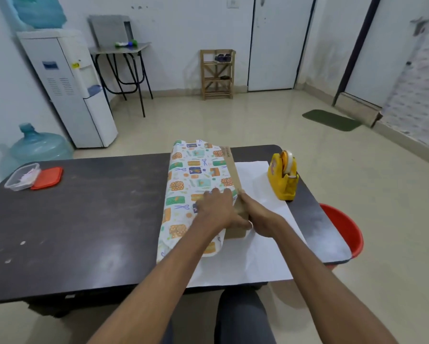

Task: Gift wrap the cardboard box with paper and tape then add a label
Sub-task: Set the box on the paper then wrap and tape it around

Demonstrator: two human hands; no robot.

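**Hands pressing patterned paper over a cardboard box**

Two bare forearms reach out from the near edge of the view, over a knee in dark trousers [240, 316], to a dark table [84, 219]. On the table's right half lies a long cardboard box [233, 170], running from near to far. Wrapping paper [196, 175] printed with orange, green and blue motifs is folded over the box from the left and covers most of its top; a brown strip of cardboard shows bare along the right edge. The paper's plain white underside spreads flat on the table to the right of the box and toward the near edge.

The left hand [217, 209] lies flat and spread on the paper, pressing it down at the box's near end. The right hand [258, 217] rests against the box's right side, fingers pointing along the bare cardboard edge; whether it grips anything cannot be told.

Just right of the box, a yellow tape dispenser [283, 177] stands on the white sheet. At the far left of the table sits a clear plastic container [22, 177] with its red lid [47, 178] beside it. A red bucket [345, 229] stands on the floor beyond the table's right edge.
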